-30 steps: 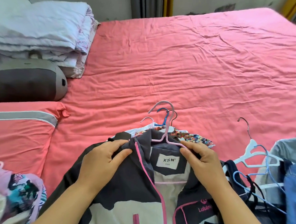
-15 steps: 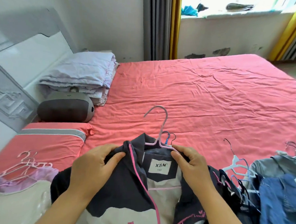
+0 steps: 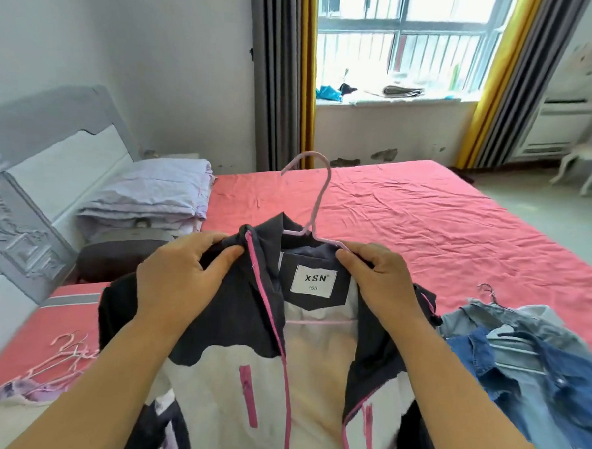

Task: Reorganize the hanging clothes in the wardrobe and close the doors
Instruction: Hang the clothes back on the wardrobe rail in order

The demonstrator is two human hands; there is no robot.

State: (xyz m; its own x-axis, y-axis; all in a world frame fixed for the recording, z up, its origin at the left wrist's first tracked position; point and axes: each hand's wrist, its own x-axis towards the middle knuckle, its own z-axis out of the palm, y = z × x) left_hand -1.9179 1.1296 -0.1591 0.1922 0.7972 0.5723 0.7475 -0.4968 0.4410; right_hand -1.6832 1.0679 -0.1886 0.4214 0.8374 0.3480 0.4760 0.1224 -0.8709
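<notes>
A dark grey and white jacket (image 3: 244, 324) with pink zips and an "XSN" label hangs on a pink hanger (image 3: 318, 198), lifted above the pink bed. My left hand (image 3: 182, 280) grips the jacket's left shoulder near the collar. At the right shoulder, my right hand (image 3: 380, 283) grips the cloth over the hanger's arm. The hook points up and away from me. No wardrobe is in view.
Denim clothes on hangers (image 3: 527, 360) lie on the bed (image 3: 425, 224) at the right. Pink hangers and a floral garment (image 3: 61, 359) lie at the lower left. Folded quilts (image 3: 152, 196) and a grey case (image 3: 114, 256) sit by the headboard. A window and a white chair (image 3: 589, 160) stand beyond the bed.
Both hands have lifted the jacket on its hanger up off the pile of clothes. My view has tilted up, so the window and the far wall now show.
</notes>
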